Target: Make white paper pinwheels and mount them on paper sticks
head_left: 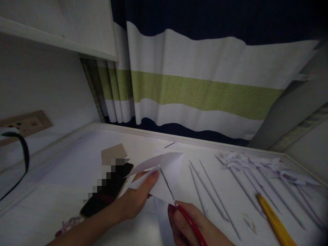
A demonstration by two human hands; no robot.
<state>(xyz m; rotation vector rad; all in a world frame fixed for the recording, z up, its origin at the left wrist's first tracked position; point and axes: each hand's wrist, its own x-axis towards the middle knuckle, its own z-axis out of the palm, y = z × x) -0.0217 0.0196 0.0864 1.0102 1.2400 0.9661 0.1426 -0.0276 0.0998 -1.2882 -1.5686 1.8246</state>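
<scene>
My left hand [140,193] pinches a white sheet of paper [175,167] between thumb and fingers, above the middle of the desk. The sheet has a slit, and its flaps stand apart. A pair of red-handled scissors [191,222] is in my right hand [186,223], fingers wrapped round the handles. Its blades reach up and left into the paper, near my left thumb. Another piece of white paper [162,218] hangs or lies below, partly hidden by my right hand.
Several thin paper sticks [210,191] lie right of the paper. Farther right are paper sticks with frilled tops [246,164] and a yellow-handled tool [274,218]. A dark phone [110,188], partly blurred out, and a brown card [114,153] lie left. A curtain [194,89] hangs behind the desk.
</scene>
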